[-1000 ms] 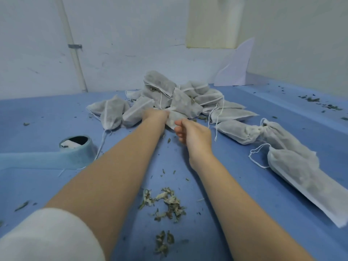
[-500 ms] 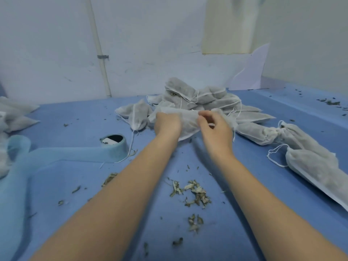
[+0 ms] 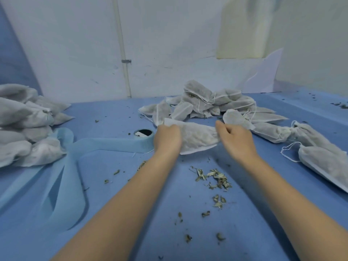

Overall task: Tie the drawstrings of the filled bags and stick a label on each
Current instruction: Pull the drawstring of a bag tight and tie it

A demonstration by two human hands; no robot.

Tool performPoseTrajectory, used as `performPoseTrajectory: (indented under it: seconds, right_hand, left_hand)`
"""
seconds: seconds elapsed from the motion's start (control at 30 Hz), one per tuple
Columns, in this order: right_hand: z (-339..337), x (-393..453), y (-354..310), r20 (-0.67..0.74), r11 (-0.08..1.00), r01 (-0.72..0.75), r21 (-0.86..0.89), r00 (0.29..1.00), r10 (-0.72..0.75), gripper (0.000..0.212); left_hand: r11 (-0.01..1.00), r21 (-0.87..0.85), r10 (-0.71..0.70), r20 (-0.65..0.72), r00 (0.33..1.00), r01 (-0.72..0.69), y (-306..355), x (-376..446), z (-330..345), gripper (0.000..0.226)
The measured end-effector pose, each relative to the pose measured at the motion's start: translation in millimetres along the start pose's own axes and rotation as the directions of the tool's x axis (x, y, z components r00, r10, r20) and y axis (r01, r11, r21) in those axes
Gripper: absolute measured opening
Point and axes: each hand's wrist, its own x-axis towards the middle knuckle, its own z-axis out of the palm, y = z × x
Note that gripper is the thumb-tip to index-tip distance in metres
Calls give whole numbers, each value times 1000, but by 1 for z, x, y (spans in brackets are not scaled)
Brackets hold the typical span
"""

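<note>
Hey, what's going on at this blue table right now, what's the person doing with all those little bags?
A person is holding one filled white bag just above the blue table, the left hand gripping one end and the right hand pinching the other. A pile of similar bags lies behind it, another stack sits far left, and a roll of blue tape lies beside the left hand. Dried leaf bits are scattered in front.

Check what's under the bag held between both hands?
Under the held bag only bare blue table shows, with loose dried leaves nearer the camera. The left hand and right hand cover its ends.
</note>
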Motion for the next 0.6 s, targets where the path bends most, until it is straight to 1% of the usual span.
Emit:
performPoseTrajectory:
  seconds: [0.03,0.07,0.1,0.13,0.17,0.2,0.23,0.27,0.3,0.37,0.4,0.47,0.53,0.6]
  right_hand:
    - [-1,-1,0,12,1000,-3,-11,1000,4,51]
    - [-1,-2,-1,26,1000,-7,-10,1000,7,52]
    - [-2,-3,0,45,1000,-11,0,999,11,52]
    - [-2,-4,1,69,1000,-15,14,998,14,52]
    - [-2,-4,1,98,999,-18,27,995,15,51]
    - [-2,-5,2,127,999,-16,36,992,12,51]
    - [-1,-5,2,157,999,-12,49,988,5,52]
    - [-1,-6,1,187,997,-13,74,982,-1,54]
    - [-1,-6,0,217,993,-25,119,976,-1,56]
    - [-1,-5,-4,269,963,-83,255,963,11,60]
    - [-2,-4,-4,288,941,-118,318,957,22,57]
    - [-5,-2,-4,293,907,-167,387,955,51,48]
    - [-9,0,-2,251,911,-161,380,966,66,40]
    - [-14,3,2,202,926,-134,354,977,64,36]
  left_hand:
    - [999,34,22,-40,999,-21,-1,-3,0,38]
    - [991,96,94,-64,993,-88,-3,-6,1,40]
    - [960,221,193,-68,979,-174,-6,-11,2,43]
    - [896,352,315,-71,946,-272,-7,-16,2,48]
    - [807,455,447,-55,893,-376,-8,-17,5,53]
    - [722,500,558,-12,830,-478,-9,-20,8,57]
    - [661,487,625,63,778,-570,-9,-22,12,59]
    - [643,427,641,154,752,-636,-7,-23,16,62]
    - [656,363,617,247,747,-662,-7,-23,21,66]
    - [716,289,511,404,759,-636,-6,-22,26,75]
    - [746,268,470,437,767,-609,-7,-21,29,76]
    - [767,269,436,447,781,-582,-9,-17,29,68]
    - [734,317,437,456,776,-600,-11,-14,26,57]
    - [704,349,452,452,769,-619,-15,-12,20,43]
